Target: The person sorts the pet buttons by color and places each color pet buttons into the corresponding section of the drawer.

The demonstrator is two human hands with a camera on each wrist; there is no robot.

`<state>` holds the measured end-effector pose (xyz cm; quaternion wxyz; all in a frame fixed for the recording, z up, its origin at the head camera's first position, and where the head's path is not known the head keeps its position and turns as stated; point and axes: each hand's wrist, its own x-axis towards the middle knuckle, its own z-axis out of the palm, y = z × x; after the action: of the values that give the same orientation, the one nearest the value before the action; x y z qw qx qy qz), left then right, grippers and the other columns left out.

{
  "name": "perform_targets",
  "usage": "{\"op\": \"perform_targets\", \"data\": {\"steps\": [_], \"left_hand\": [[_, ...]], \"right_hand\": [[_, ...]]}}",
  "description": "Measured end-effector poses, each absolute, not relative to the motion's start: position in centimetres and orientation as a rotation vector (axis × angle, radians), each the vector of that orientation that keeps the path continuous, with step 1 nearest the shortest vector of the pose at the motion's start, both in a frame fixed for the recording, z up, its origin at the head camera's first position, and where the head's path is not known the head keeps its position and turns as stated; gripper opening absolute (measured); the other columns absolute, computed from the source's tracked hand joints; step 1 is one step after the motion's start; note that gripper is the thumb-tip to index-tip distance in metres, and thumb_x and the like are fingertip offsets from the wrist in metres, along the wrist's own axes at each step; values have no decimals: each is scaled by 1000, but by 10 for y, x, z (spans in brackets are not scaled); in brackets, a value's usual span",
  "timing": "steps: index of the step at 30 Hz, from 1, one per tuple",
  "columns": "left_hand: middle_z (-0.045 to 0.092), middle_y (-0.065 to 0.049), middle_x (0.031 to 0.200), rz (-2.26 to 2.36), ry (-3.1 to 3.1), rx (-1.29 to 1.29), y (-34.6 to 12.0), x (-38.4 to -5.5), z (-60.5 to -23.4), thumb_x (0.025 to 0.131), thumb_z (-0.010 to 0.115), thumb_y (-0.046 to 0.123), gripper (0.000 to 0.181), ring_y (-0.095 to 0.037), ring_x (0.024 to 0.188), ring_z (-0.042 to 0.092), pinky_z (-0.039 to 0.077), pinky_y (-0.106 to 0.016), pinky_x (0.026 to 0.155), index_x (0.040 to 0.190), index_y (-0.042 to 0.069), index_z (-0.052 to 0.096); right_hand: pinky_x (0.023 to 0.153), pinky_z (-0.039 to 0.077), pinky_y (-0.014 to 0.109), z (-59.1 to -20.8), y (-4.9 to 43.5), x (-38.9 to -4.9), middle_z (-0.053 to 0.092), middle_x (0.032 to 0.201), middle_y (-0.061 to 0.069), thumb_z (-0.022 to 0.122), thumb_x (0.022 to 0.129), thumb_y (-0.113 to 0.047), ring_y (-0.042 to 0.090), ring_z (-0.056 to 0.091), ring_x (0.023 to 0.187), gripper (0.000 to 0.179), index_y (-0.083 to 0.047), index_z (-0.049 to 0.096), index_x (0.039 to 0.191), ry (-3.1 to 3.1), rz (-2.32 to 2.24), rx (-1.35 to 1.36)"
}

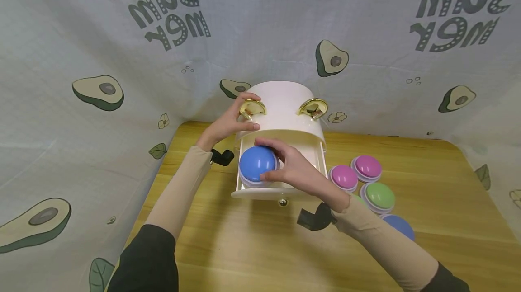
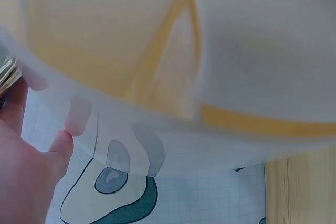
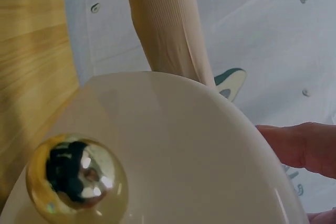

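A white, rounded box (image 1: 282, 118) with two gold ear-shaped handles stands on the table with its drawer (image 1: 260, 194) pulled out. My left hand (image 1: 229, 124) rests on the box's left side, thumb and fingers spread around the left gold ear (image 1: 252, 108). In the left wrist view its thumb (image 2: 63, 148) touches the white wall. Over the drawer's left part, my right hand (image 1: 296, 164) holds a blue dome-topped button (image 1: 256, 162) with a white rim, thumb in front and fingers behind. Whether its base touches the drawer floor is hidden. A gold knob (image 3: 79, 179) sits on the drawer front.
Right of the box lie two pink buttons (image 1: 344, 177) (image 1: 368, 167), a green button (image 1: 380, 195), another green one mostly hidden, and a blue button (image 1: 400, 226) partly behind my right forearm. The wooden table (image 1: 443, 201) meets a patterned cloth (image 1: 277, 25) behind.
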<state>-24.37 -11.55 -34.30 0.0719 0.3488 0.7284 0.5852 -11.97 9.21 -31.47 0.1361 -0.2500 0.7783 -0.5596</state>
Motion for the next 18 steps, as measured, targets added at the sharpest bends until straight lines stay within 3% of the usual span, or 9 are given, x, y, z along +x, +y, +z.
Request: {"op": "perform_targets", "data": {"steps": [4, 18], "left_hand": [[32, -5, 140, 1775, 2168, 1080, -116, -244, -343, 83, 69, -1, 62, -19, 129, 31, 23, -45, 107, 134, 9, 36], [34, -5, 136, 1799, 2152, 1113, -115, -245, -345, 82, 69, -3, 62, -19, 125, 34, 25, -40, 106, 134, 7, 36]], "right_hand": [[111, 23, 40, -315, 92, -120, 46, 140, 20, 71, 78, 5, 31, 34, 135, 63, 8, 44, 135, 2217, -1643, -743], [110, 25, 38, -322, 91, -122, 47, 138, 20, 68, 80, 6, 30, 37, 133, 59, 9, 45, 134, 2167, -1634, -788]]}}
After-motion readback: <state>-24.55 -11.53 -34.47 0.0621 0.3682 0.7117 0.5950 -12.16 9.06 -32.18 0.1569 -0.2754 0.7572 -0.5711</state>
